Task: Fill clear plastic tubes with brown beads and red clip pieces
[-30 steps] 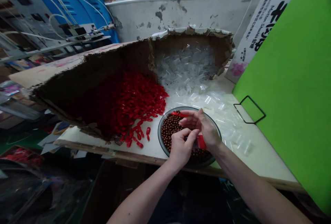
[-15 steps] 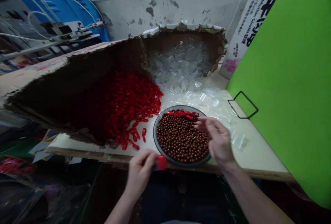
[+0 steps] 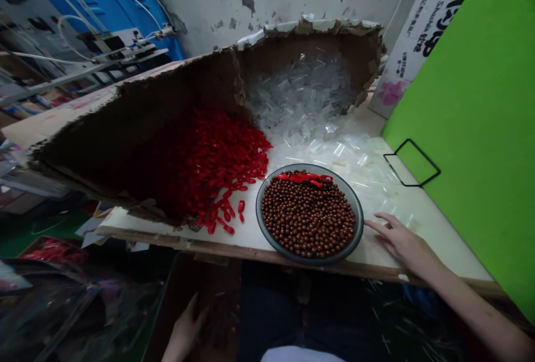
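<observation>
My right hand [image 3: 401, 242] rests on the white tabletop [image 3: 246, 242] just right of a round shallow bowl [image 3: 353, 228], fingers spread and touching nothing else. The bowl is heaped with small brown beads [image 3: 308, 217], and a few red plastic pieces [image 3: 305, 177] lie along its far side. My left hand [image 3: 187, 323] hangs dim below the table's front edge, and I see nothing in it. Left of the bowl, a heap of red capsule-shaped pieces [image 3: 221, 167] spills from a torn cardboard box [image 3: 200, 92]. Clear plastic pieces [image 3: 301, 97] fill its far corner and scatter over the table.
A bright green board [image 3: 460, 128] with a black wire loop stands at the right. A dark box [image 3: 209, 295] sits below the table's front edge. Behind are a peeling wall, a blue drum with white tubing, and a printed sign.
My right hand has moved off the bowl to the tabletop at its right. My left hand has dropped below the table edge, and the red piece it held no longer shows.
</observation>
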### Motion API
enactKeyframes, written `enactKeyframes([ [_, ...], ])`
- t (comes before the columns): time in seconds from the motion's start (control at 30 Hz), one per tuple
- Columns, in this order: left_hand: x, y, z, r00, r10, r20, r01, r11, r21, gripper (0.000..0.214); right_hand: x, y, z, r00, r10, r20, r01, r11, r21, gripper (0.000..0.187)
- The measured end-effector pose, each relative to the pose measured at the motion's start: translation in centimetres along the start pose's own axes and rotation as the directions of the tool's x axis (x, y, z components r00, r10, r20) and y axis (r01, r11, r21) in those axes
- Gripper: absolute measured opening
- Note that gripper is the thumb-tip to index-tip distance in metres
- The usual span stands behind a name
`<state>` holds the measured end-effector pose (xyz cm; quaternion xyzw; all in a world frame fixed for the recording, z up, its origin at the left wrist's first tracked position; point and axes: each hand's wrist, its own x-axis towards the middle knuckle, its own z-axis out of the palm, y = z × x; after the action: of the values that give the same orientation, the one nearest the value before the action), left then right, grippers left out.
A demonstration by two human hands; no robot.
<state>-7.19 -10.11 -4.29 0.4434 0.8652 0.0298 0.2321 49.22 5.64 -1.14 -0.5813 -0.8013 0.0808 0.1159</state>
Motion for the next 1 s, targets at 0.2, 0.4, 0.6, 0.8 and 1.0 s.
enactKeyframes([
  [0.2, 0.7, 10.4, -6.9, 0.918, 0.287, -0.272, -0.378, 0.839, -0.391, 0.042, 2.2, -2.2, -4.9, 0.955, 0.124, -0.271, -0.09, 0.987, 0.134, 0.039],
  [0.4, -1.3, 24.5, -7.2, 0.701, 0.469, -0.537, -0.712, 0.496, -0.497, 0.025, 7.4, -8.9, -9.0, 0.978, -0.006, -0.21, 0.055, 0.973, 0.226, 0.038],
  [0.6, -1.1, 30.7, -3.8, 0.558, 0.647, -0.519, -0.824, 0.361, -0.436, 0.027, 14.1, -11.2, -8.0, 0.925, -0.372, 0.075, 0.379, 0.908, -0.177, 0.013],
  [0.8, -1.0, 30.0, -3.5, 0.6, 0.629, -0.495, -0.799, 0.433, -0.418, 0.029, 14.9, -13.2, -4.5, 0.897, -0.413, 0.157, 0.436, 0.885, -0.164, 0.021],
  [1.0, -1.0, 30.3, -3.2, 0.593, 0.719, -0.363, -0.805, 0.515, -0.297, 0.031, 15.0, -14.2, -2.5, 0.908, -0.392, 0.145, 0.38, 0.919, 0.106, 0.021],
])
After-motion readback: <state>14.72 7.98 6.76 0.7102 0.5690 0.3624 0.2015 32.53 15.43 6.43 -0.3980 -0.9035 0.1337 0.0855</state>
